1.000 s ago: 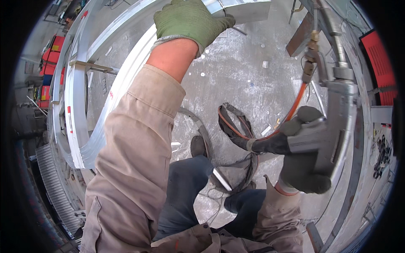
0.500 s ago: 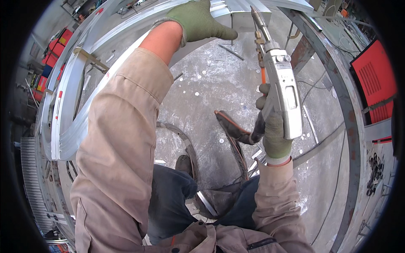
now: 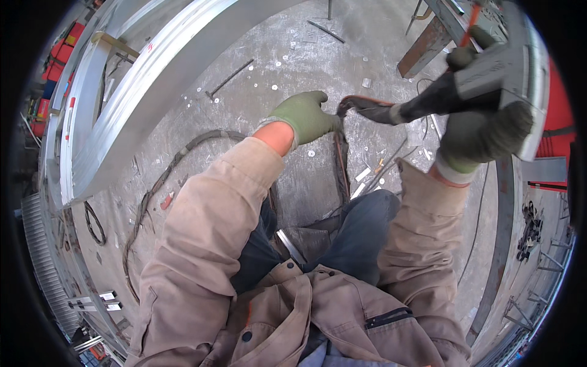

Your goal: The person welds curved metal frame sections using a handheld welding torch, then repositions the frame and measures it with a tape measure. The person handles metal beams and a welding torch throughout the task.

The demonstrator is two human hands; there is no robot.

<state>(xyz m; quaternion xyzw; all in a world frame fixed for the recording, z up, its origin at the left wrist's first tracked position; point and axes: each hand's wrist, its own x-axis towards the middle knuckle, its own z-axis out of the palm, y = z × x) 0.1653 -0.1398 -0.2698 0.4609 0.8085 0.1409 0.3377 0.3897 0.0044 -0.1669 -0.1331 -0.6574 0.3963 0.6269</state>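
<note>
My right hand, in a green glove, is raised at the upper right. It is closed around the grip of a silver welding gun, whose front end runs out of the view. A dark sheathed torch cable with an orange line trails left from the gun's rear and then bends down toward my legs. At that bend my left hand, also green-gloved, has its fingers curled against the cable, with the thumb pointing away. The fingertips are partly hidden.
A long aluminium frame curves along the left. A rusty steel beam runs down the right, beside a red machine. A dark hose loops over the floor, where a thin rod and several metal scraps lie.
My left hand has come down from the aluminium frame to the torch cable. My right hand has lifted the welding gun up and to the right. The view has shifted.
</note>
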